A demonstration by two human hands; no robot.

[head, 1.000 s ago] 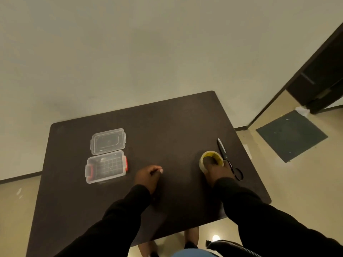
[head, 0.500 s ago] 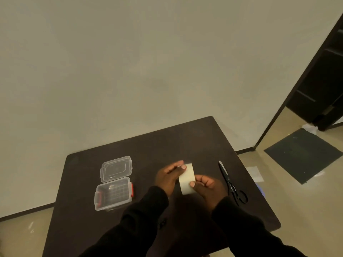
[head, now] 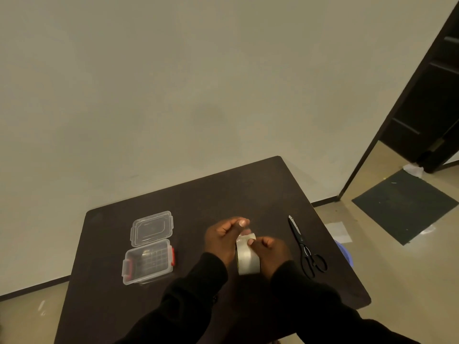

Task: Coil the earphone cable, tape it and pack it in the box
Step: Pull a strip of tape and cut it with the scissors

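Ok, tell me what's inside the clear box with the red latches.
The box stands open, its lid lying off beside it. Through the clear plastic only a dark grid pattern shows; whether that is contents or the moulded base is unclear. No coiled earphone cable is evident inside.

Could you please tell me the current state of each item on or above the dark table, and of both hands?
Clear plastic box with red latches: open, upright on the table.
Clear plastic lid: off, lying flat just behind the box.
Roll of pale tape: held above the table between both hands.
Black-handled scissors: closed, flat on the table.
Left hand: gripping the roll.
Right hand: gripping the roll.
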